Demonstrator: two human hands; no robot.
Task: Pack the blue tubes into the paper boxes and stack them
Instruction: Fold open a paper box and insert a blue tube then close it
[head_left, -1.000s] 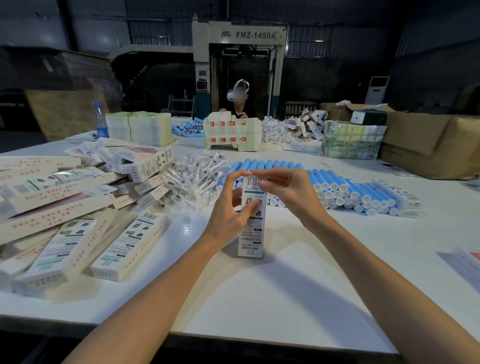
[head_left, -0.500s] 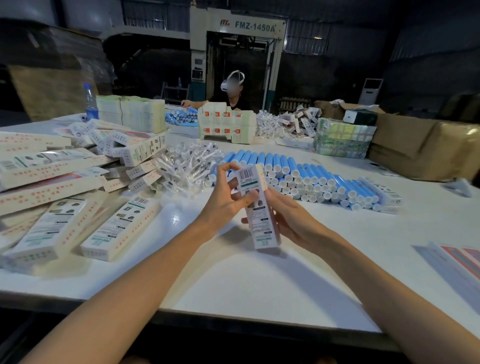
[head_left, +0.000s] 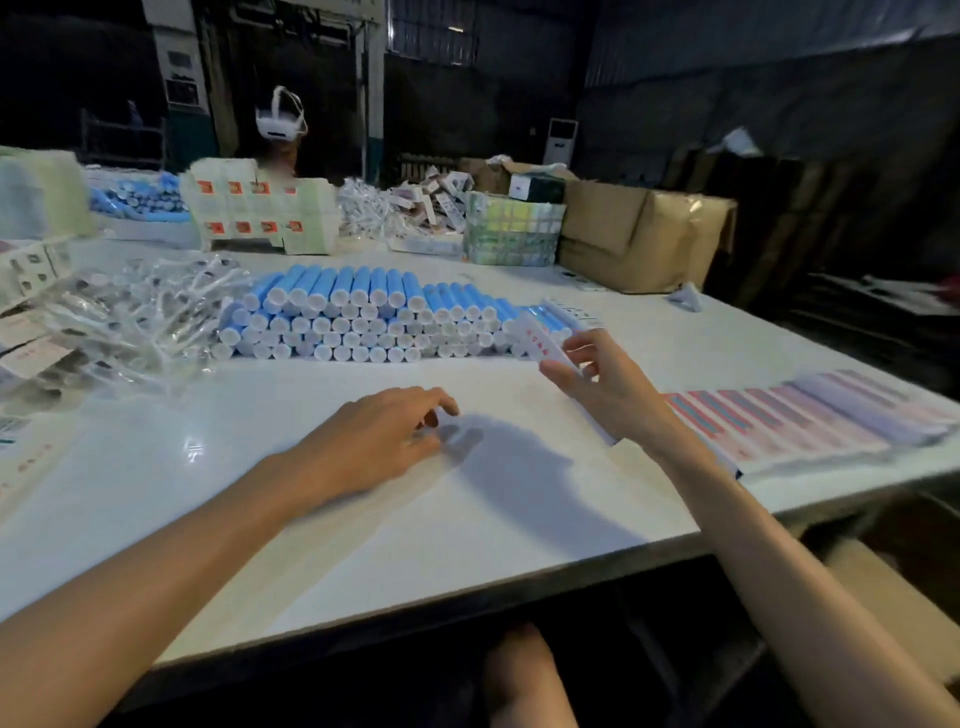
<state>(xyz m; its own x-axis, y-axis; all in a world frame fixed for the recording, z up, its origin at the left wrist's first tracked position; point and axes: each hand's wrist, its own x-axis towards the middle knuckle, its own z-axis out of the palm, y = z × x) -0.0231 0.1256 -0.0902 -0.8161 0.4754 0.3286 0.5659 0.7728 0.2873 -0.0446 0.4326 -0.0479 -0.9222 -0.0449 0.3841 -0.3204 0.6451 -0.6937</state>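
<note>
You're working on a glossy white table (head_left: 322, 499); smooth blue plastic tubes (head_left: 358, 317), a matt paper box (head_left: 540, 345), crinkly clear plastic bags (head_left: 140, 317).

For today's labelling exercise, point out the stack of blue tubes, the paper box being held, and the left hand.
stack of blue tubes (head_left: 363, 322), head view, white cap ends.
paper box (head_left: 540, 345), head view, printed face.
left hand (head_left: 374, 441), head view, back of hand.

tube stack (head_left: 363, 317) mid-table (head_left: 467, 519), wrapped pile (head_left: 130, 317) left, flat boxes (head_left: 789, 421) right, cartons (head_left: 639, 234) behind
</note>
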